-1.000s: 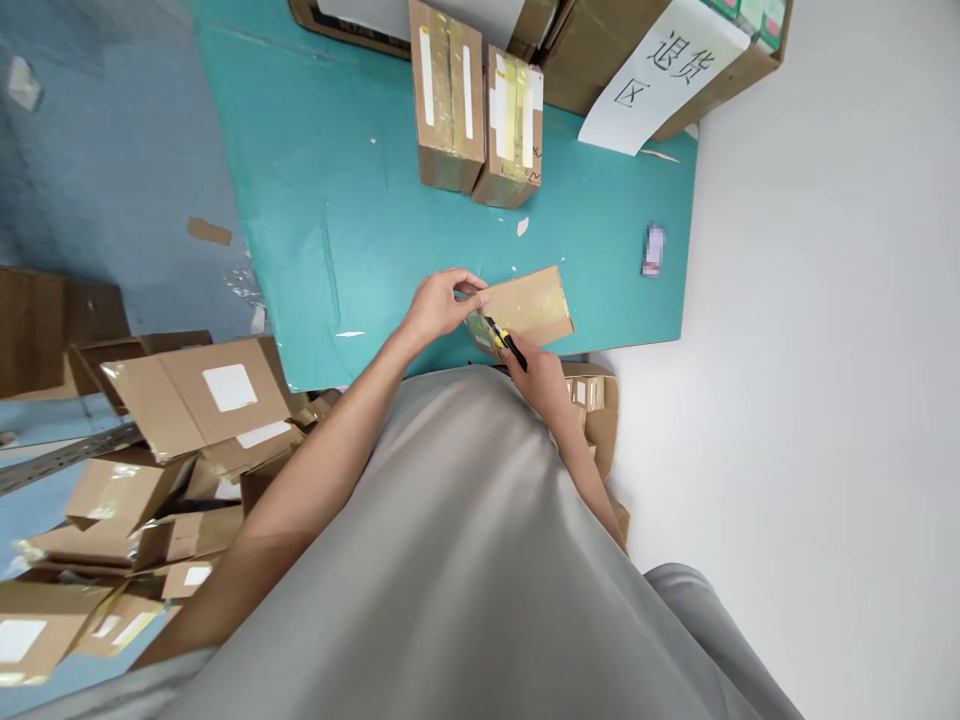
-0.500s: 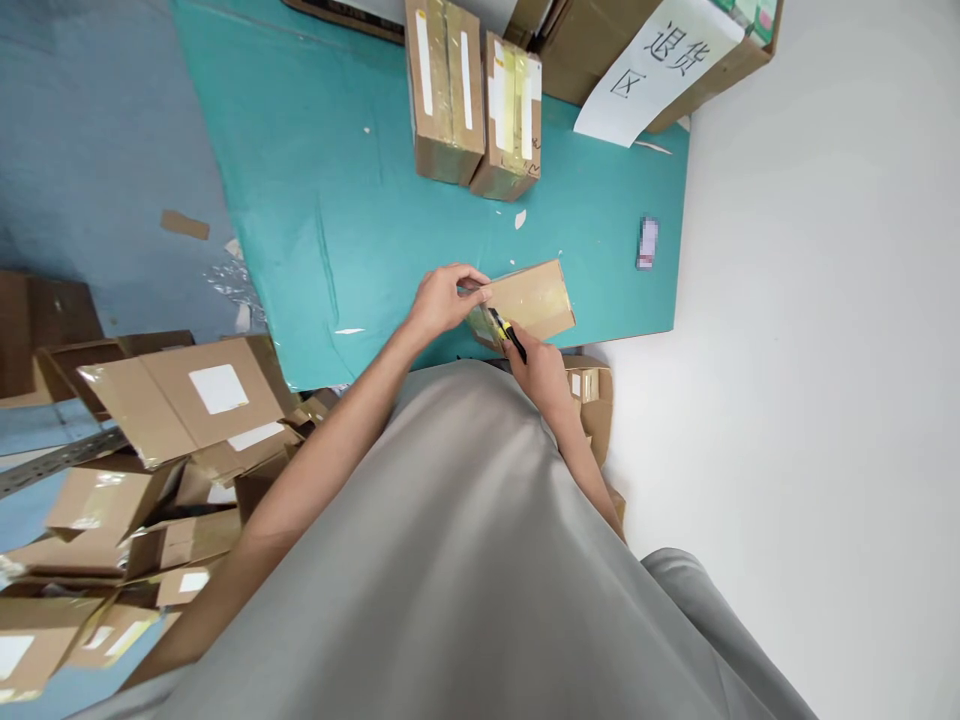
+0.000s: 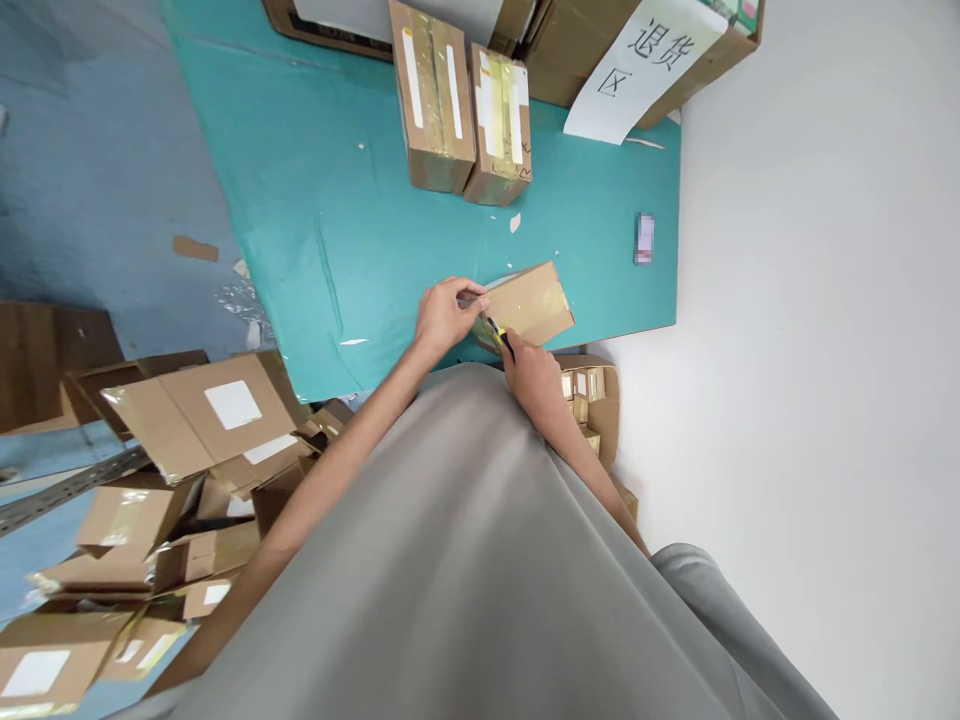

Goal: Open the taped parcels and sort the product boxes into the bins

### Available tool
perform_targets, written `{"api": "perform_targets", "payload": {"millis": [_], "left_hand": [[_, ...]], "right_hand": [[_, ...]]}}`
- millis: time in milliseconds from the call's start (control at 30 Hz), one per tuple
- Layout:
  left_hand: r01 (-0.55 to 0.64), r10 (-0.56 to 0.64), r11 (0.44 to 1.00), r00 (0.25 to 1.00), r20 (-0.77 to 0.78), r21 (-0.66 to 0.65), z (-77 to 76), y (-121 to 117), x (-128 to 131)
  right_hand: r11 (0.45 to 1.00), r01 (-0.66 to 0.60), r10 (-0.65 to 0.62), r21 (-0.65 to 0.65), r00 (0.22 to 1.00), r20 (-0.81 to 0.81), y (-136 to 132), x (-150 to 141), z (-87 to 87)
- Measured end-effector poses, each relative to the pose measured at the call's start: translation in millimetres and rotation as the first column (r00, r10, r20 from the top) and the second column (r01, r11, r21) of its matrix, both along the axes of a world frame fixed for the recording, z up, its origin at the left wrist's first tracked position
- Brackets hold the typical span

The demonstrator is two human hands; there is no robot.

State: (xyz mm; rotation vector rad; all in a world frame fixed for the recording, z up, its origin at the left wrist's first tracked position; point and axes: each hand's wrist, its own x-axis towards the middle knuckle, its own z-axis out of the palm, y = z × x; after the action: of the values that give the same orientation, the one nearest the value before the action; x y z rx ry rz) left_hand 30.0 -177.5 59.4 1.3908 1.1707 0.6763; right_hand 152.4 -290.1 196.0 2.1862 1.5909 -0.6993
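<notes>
A small brown cardboard box (image 3: 529, 302) lies at the near edge of the teal table (image 3: 420, 245), its left end towards my left hand (image 3: 448, 315). The thumb and fingers of that hand are closed on the box's left end, near its upper corner. My right hand (image 3: 536, 372) is wrapped round a black and yellow utility knife (image 3: 504, 338). The knife's tip points up and left, at the left end of the box beside my left thumb. Whether the blade touches the cardboard, I cannot tell.
Two taped boxes (image 3: 433, 110) stand at the back, beside a larger carton with a paper sign (image 3: 626, 70). A blurred small object (image 3: 644, 238) lies at the right. Opened cartons (image 3: 199, 415) are heaped on the floor at left. A carton of small boxes (image 3: 592, 385) sits below the table.
The whole view has shifted slightly. The knife's tip stays at the box's left end, and my right hand now covers more of its handle. My left hand keeps its grip.
</notes>
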Motion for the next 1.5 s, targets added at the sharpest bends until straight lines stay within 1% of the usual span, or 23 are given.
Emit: {"api": "perform_targets", "payload": {"millis": [133,233,333,400,500,567,633,800,867,900,933,967,1000,1067,1100,1133,1200,1267,1333,1500], "left_hand": [[-0.026,0.026,1.0,0.999,-0.042,0.001,4.3,-6.6,3.3],[-0.039,0.04,0.999,0.996,-0.075,0.023,9.3,-8.5,3.5],[-0.084,0.09,0.995,0.987,-0.132,0.049,15.5,-9.2,5.5],[-0.107,0.113,0.993,0.977,-0.179,0.043,19.4,-9.9,8.7],[-0.142,0.148,0.989,0.966,-0.212,0.042,22.7,-11.2,14.3],[-0.171,0.178,0.984,0.962,-0.205,0.05,22.7,-11.7,17.1],[-0.195,0.201,0.979,0.961,-0.191,0.051,21.5,-12.1,18.9],[-0.258,0.258,0.966,0.956,-0.142,0.02,14.6,-20.2,21.3],[-0.284,0.282,0.959,0.952,-0.119,-0.005,11.3,-27.9,20.7],[-0.286,0.282,0.958,0.954,-0.104,-0.022,9.7,-32.7,19.7],[-0.277,0.273,0.96,0.958,-0.084,-0.041,8.3,-38.0,18.4],[-0.258,0.255,0.964,0.965,-0.058,-0.059,7.0,-43.8,16.8],[-0.231,0.229,0.97,0.973,-0.029,-0.073,5.8,-49.7,15.1],[-0.171,0.174,0.981,0.984,0.026,-0.087,3.5,-61.3,12.1],[-0.148,0.153,0.985,0.987,0.045,-0.089,2.4,-66.3,11.1],[-0.133,0.138,0.987,0.989,0.058,-0.091,1.3,-70.4,10.4],[-0.116,0.123,0.988,0.99,0.071,-0.098,-0.7,-75.4,9.8],[-0.104,0.113,0.989,0.99,0.081,-0.104,-1.8,-75.0,10.2],[-0.092,0.102,0.99,0.99,0.094,-0.108,-2.0,-69.3,11.8],[-0.065,0.079,0.992,0.989,0.126,-0.11,-2.8,-40.7,18.7]], "right_hand": [[0.996,-0.025,0.028,-0.091,0.999,0.031,-12.7,2.3,13.9],[0.994,-0.053,0.057,-0.098,0.998,0.039,-8.4,0.9,11.8],[0.991,-0.084,0.089,-0.102,0.995,0.041,2.0,-3.4,6.1],[0.987,-0.107,0.112,-0.119,0.993,0.043,3.9,-4.5,7.3],[0.976,-0.122,0.131,-0.181,0.991,0.039,-3.9,1.2,16.5],[0.964,-0.125,0.134,-0.236,0.991,0.024,-10.7,9.7,22.8],[0.953,-0.15,0.152,-0.263,0.988,-0.012,-14.5,19.4,27.7],[0.949,-0.211,0.189,-0.235,0.976,-0.11,-12.5,44.6,44.8],[0.966,-0.199,0.172,-0.164,0.971,-0.164,-10.6,60.7,50.2],[0.979,-0.176,0.155,-0.101,0.97,-0.189,-9.2,71.3,49.9],[0.99,-0.139,0.132,-0.02,0.969,-0.207,-7.0,83.7,46.4],[0.994,-0.086,0.1,0.074,0.972,-0.214,-4.0,97.5,39.6],[0.986,-0.024,0.06,0.167,0.975,-0.214,-0.2,112.3,29.3],[0.942,0.096,-0.029,0.321,0.978,-0.207,8.6,141.6,1.1],[0.921,0.142,-0.068,0.363,0.975,-0.211,12.8,154.8,-14.8],[0.909,0.171,-0.085,0.381,0.969,-0.232,16.0,166.2,-30.4],[0.909,0.199,-0.084,0.367,0.948,-0.306,18.7,182.3,-56.9],[0.913,0.215,-0.077,0.346,0.925,-0.371,15.7,188.6,-73.9],[0.904,0.242,-0.09,0.351,0.913,-0.399,9.4,187.0,-82.5],[0.856,0.315,-0.132,0.411,0.9,-0.416,-1.2,170.6,-90.1]]}}
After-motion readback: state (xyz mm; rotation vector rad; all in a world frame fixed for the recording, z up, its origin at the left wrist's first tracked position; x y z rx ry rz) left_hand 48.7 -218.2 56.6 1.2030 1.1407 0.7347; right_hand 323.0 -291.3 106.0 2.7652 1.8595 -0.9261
